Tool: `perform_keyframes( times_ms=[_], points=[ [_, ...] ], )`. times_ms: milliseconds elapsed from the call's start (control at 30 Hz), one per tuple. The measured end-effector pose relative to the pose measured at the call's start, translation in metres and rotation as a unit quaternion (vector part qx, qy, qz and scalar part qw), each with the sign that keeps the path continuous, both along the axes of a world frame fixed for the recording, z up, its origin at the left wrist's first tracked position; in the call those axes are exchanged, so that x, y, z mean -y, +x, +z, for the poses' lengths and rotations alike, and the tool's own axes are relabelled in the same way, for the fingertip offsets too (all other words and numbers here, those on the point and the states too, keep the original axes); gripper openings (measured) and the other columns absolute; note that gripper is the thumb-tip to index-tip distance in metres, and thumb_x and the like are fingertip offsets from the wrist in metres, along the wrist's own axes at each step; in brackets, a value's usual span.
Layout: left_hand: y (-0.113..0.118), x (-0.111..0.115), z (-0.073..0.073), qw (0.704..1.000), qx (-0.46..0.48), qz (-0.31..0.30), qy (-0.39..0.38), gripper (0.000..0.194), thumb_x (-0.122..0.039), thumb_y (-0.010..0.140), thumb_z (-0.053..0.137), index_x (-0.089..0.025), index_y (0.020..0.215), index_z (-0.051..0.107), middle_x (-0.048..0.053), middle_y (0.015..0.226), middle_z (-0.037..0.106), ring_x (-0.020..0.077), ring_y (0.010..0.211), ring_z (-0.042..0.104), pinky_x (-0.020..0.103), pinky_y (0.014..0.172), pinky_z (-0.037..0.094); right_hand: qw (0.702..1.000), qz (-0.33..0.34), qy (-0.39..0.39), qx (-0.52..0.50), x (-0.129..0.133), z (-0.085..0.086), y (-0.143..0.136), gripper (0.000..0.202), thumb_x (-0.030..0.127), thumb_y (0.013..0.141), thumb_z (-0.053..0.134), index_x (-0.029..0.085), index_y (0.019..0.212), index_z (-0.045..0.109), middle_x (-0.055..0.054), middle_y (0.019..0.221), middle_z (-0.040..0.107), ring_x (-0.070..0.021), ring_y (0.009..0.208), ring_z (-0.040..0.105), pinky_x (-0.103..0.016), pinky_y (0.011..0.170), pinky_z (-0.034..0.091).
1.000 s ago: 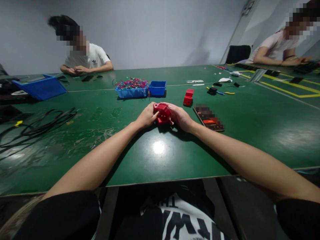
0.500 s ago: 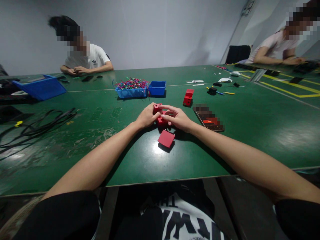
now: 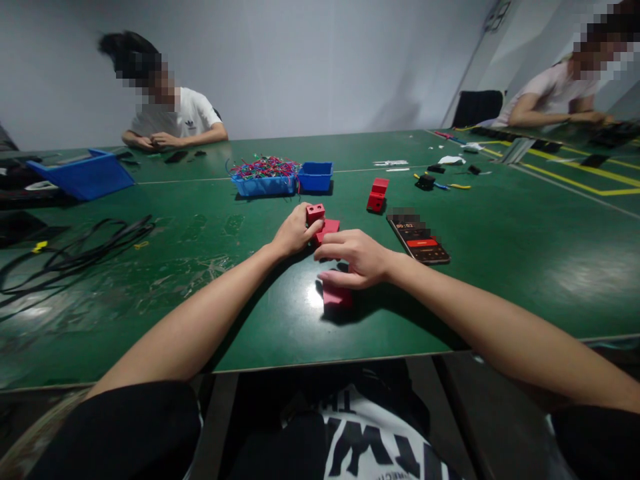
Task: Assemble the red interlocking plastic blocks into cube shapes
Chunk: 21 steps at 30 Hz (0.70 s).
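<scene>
- Nearest: flat red plastic block (image 3: 336, 297) lying on the green table (image 3: 250, 313); right hand (image 3: 356, 257) lies palm-down over it, fingers (image 3: 334, 275) curled loosely on its top edge. Cannot tell if it is gripped.
- Just behind: left hand (image 3: 295, 231), fingers pinched around a red plastic block with round holes (image 3: 320, 222), held upright just off the tabletop.
- Right of that: black smartphone (image 3: 419, 239), screen lit.
- Farther: second red plastic piece (image 3: 377, 194), lying alone.
- Beyond: blue plastic tray of coloured wires (image 3: 263, 175).

I've got a red block (image 3: 320, 223) upright mid-table; a flat red piece (image 3: 336, 295) lies nearer the front edge.
</scene>
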<state>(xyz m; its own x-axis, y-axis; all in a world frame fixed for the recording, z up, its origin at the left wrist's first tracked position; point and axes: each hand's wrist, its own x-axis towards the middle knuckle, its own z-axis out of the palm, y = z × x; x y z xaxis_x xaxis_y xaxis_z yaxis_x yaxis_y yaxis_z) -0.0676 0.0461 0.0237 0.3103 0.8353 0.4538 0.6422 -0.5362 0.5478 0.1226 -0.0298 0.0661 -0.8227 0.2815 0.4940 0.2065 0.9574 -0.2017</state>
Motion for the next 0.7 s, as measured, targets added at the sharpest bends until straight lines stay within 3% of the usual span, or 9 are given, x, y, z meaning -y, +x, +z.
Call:
perform_keyframes(
  times_ms=[100,200,467,567,700],
  points=[
    [0.0,0.0,0.0,1.0,0.004,0.023,-0.009,0.032,-0.042,0.088,0.052,-0.017,0.109,0.053,0.007,0.098,0.061,0.0216,0.09,0.059,0.038,0.088,0.048,0.992,0.003,-0.066,0.104,0.007,0.004,-0.004,0.047,0.059,0.088,0.056,0.014,0.094,0.069,-0.006,0.078,0.061,-0.0142,0.066,0.051,-0.027,0.063,0.037],
    [0.0,0.001,0.001,0.999,0.001,0.042,-0.014,0.03,-0.042,0.089,0.051,-0.017,0.107,0.053,0.008,0.098,0.06,0.0223,0.091,0.058,0.039,0.089,0.047,0.975,0.007,-0.147,0.169,0.01,0.009,-0.005,0.062,0.07,0.077,0.064,0.015,0.105,0.069,-0.005,0.082,0.061,-0.0139,0.066,0.05,-0.026,0.06,0.037],
    [0.001,0.0,0.0,0.999,0.0,0.048,-0.007,0.033,-0.04,0.091,0.048,-0.017,0.115,0.05,0.01,0.109,0.057,0.0237,0.102,0.058,0.041,0.096,0.047,0.95,0.025,-0.232,0.206,0.002,0.016,0.008,0.093,0.064,0.056,0.083,0.02,0.134,0.058,-0.004,0.095,0.061,-0.016,0.079,0.055,-0.027,0.073,0.046],
    [0.001,0.001,0.0,0.999,-0.004,0.052,0.003,0.037,-0.038,0.092,0.045,-0.016,0.123,0.046,0.013,0.118,0.054,0.0249,0.11,0.056,0.042,0.099,0.046,0.95,0.021,-0.226,0.216,0.001,0.016,0.009,0.086,0.054,0.061,0.084,0.019,0.135,0.057,-0.005,0.097,0.062,-0.0166,0.081,0.056,-0.027,0.073,0.047],
    [0.001,0.004,0.001,0.999,-0.01,0.031,0.018,0.047,-0.037,0.093,0.041,-0.014,0.133,0.038,0.017,0.127,0.048,0.0276,0.117,0.055,0.046,0.102,0.046,0.964,-0.008,-0.178,0.196,-0.001,0.012,0.007,0.061,0.037,0.071,0.078,0.014,0.125,0.063,-0.009,0.103,0.063,-0.0196,0.085,0.058,-0.032,0.077,0.049]
  ],
)
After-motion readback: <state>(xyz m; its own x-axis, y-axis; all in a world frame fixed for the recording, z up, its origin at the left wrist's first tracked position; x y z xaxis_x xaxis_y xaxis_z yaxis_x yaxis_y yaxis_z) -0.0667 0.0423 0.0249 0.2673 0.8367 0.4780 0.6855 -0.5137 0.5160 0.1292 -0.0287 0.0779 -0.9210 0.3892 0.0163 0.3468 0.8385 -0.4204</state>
